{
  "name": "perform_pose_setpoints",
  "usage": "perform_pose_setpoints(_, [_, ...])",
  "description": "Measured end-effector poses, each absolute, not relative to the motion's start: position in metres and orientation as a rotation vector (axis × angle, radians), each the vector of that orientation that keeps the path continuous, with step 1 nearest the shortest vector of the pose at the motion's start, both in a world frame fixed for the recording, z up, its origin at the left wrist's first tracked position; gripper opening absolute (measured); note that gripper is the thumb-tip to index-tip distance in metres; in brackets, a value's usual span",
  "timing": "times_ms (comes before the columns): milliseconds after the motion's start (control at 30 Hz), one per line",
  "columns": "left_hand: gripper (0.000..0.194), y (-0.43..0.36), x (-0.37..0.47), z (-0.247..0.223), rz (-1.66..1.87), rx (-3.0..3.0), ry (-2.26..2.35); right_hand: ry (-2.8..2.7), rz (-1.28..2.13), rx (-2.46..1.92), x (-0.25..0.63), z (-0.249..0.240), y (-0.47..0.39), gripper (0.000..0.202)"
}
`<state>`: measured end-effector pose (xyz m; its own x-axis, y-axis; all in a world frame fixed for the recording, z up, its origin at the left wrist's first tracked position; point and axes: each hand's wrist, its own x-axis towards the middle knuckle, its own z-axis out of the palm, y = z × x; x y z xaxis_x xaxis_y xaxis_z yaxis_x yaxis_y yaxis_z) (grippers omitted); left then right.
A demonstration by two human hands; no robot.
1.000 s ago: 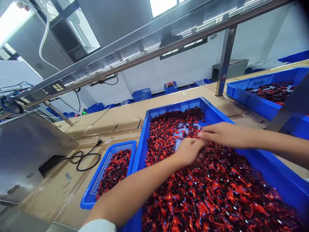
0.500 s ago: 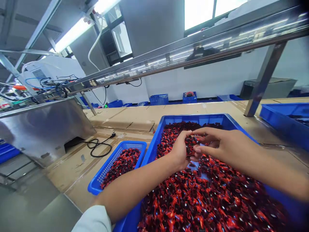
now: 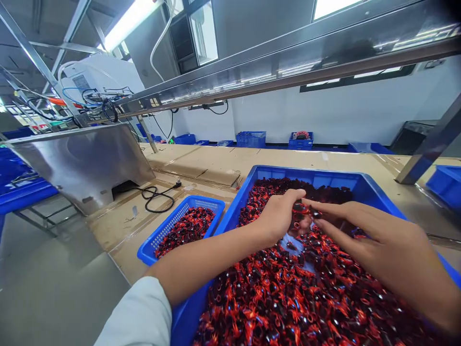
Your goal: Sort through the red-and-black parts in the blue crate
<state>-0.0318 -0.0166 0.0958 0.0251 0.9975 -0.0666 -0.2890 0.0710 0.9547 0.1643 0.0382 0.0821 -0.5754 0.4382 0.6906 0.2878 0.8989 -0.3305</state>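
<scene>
A big blue bin (image 3: 252, 185) in front of me is heaped with several small red-and-black parts (image 3: 288, 298). My left hand (image 3: 279, 214) is cupped over the pile near the bin's middle, holding a few of the parts. My right hand (image 3: 378, 247) lies just to its right, fingers spread and pointing left, fingertips touching the same clump of parts. The bin's blue floor shows through a gap under the hands.
A small blue mesh basket (image 3: 169, 230) of the same parts sits left of the bin on the cardboard-covered bench (image 3: 223, 166). A steel chute (image 3: 82, 163) and a black cable (image 3: 154, 194) lie farther left. Blue crates (image 3: 300, 139) line the far wall.
The view has swung left and down. Both hands came together and dropped closer to the pile, the right hand spreading flatter over the parts.
</scene>
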Motion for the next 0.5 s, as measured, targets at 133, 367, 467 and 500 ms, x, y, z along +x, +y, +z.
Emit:
perform_pose_setpoints(133, [0.059,-0.033,-0.027,0.108,1.452,1.229,1.085,-2.112,0.021,-0.575,0.165,0.083,0.028,0.032])
perform_pose_setpoints(367, [0.08,-0.049,-0.024,0.116,1.456,1.365,1.014,-2.069,-0.046,-0.556,0.176,0.078,0.023,0.034])
perform_pose_setpoints(467, [0.087,-0.051,-0.023,0.115,1.427,1.358,1.009,-2.067,-0.047,-0.527,0.177,0.078,0.021,0.029])
perform_pose_setpoints(500, [0.088,-0.052,-0.023,0.115,1.426,1.351,1.025,-2.06,-0.047,-0.506,0.176,0.078,0.02,0.028])
